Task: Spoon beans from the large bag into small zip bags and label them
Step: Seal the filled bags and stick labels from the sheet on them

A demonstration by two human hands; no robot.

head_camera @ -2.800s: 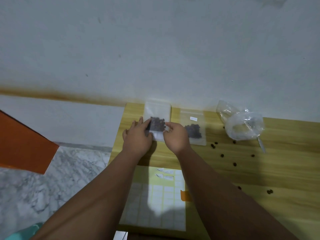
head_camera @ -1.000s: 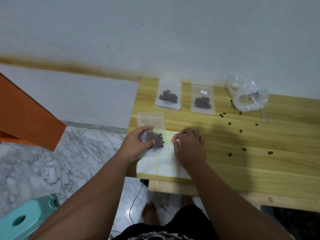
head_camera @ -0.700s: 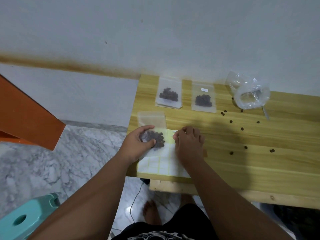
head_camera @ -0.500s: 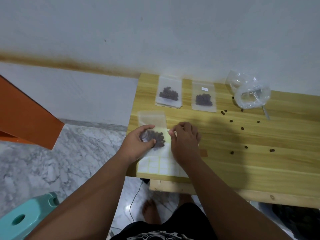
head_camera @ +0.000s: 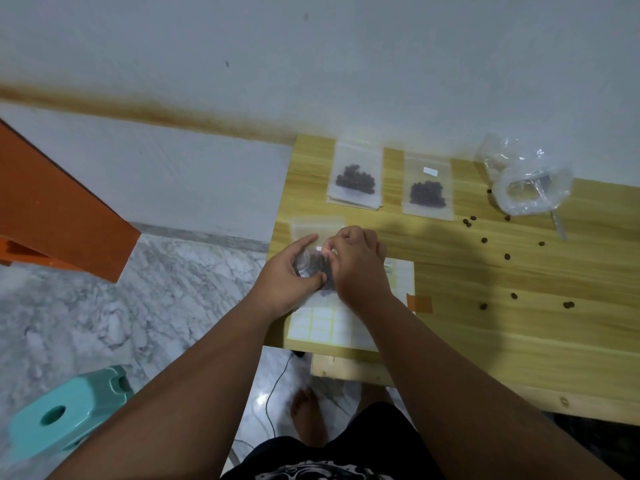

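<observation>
My left hand (head_camera: pixel 289 275) grips a small zip bag of dark beans (head_camera: pixel 317 228) at the wooden table's near left corner. My right hand (head_camera: pixel 358 266) pinches a small white label (head_camera: pixel 319 249) against that bag's face. Under both hands lies a sheet of white labels (head_camera: pixel 322 323). Two more small bags of beans lie at the back: an unlabelled one (head_camera: pixel 355 176) on a thin stack and one with a white label (head_camera: pixel 428 187). The large clear bag (head_camera: pixel 526 183) lies crumpled at the back right, with a spoon handle (head_camera: pixel 558 226) sticking out of it.
Several loose beans (head_camera: pixel 507 256) are scattered over the wooden table (head_camera: pixel 519 323) to the right. A small orange tab (head_camera: pixel 419 303) lies beside the label sheet. Off the table's left edge are marble floor, an orange panel (head_camera: pixel 59 216) and a teal stool (head_camera: pixel 65 414).
My right hand has left the label sheet with a label and moved left onto the bag in my left hand. Earlier both hands drew this bag from the back stack.
</observation>
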